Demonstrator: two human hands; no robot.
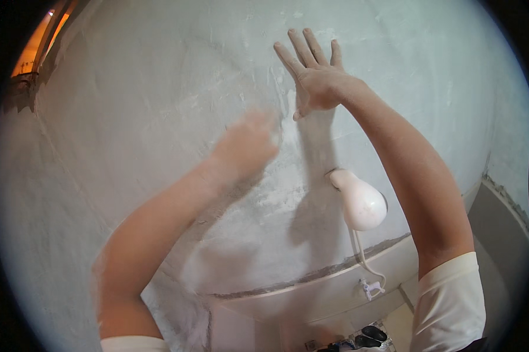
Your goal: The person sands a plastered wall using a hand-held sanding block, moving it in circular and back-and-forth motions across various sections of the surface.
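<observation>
My right hand [320,85] is open against the grey plastered wall [176,111], fingers spread and pointing up, with pale dust on the skin. To its left and lower, my left hand [247,144] is blurred by motion in front of the same wall. Its outline is compact, with the fingers curled in; anything inside them cannot be made out. Whitish patches and streaks mark the plaster between the two hands. Below my right hand, a glossy white electric shower head [365,206] juts out from the wall on a short arm.
A thin white hose [361,252] hangs from the shower head to a small white fitting [372,288]. A rough plaster edge [311,274] runs above paler lower wall. Dark shoes [373,335] show at the bottom. An orange-lit opening [35,44] is at upper left.
</observation>
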